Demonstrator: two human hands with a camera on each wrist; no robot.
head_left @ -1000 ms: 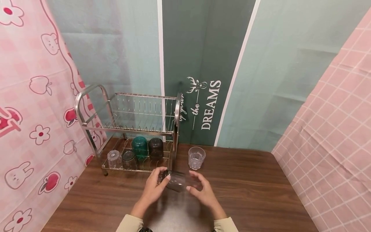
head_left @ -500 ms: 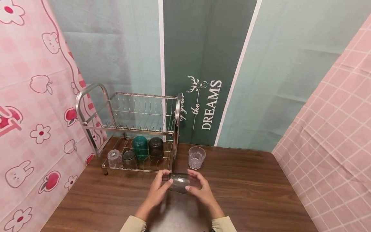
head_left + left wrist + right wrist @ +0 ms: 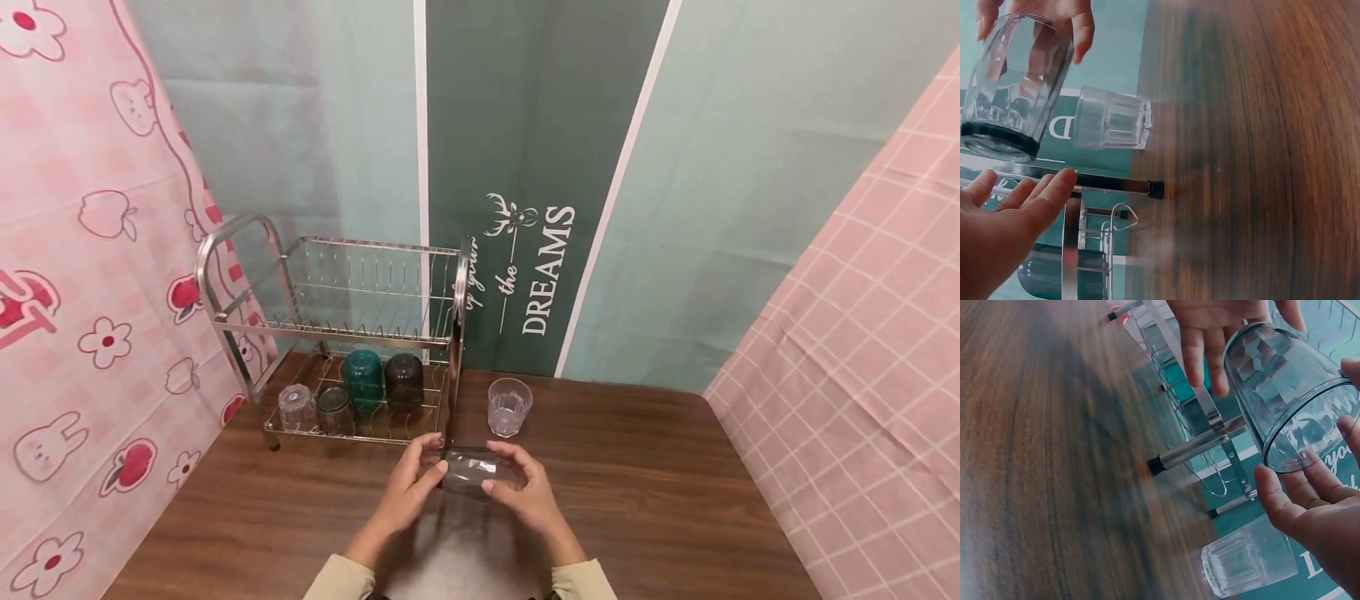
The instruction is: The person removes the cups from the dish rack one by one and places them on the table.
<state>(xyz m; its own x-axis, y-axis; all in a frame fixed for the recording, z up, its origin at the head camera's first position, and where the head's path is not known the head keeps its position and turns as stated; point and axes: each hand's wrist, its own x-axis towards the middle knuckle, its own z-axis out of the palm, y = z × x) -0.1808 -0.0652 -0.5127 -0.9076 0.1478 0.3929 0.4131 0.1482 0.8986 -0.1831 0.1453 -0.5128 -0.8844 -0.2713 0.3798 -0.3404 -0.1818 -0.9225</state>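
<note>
A smoky grey drinking glass (image 3: 468, 472) lies sideways in the air between the two hands, above the wooden table. My right hand (image 3: 531, 493) holds it around the rim, with thumb and fingertips against the edge, as the right wrist view shows at the glass's open mouth (image 3: 1310, 428). Beside the thick dark base of the glass (image 3: 1000, 142), my left hand (image 3: 407, 490) has its fingers extended and spread, with a gap to the glass in the left wrist view. A clear tumbler (image 3: 510, 408) stands upright on the table just beyond the right hand.
A two-tier metal dish rack (image 3: 337, 335) stands at the back left. Its lower shelf bears upside-down glasses: a clear one (image 3: 297, 408), a grey one (image 3: 335, 411), a teal one (image 3: 363, 379) and a dark one (image 3: 404, 381). Fabric curtains (image 3: 750, 167) hang around the table (image 3: 645, 492).
The right hand has come to the rim and taken hold of the glass. The left hand, earlier gripping its base end, has loosened. The glass has shifted slightly right and levelled.
</note>
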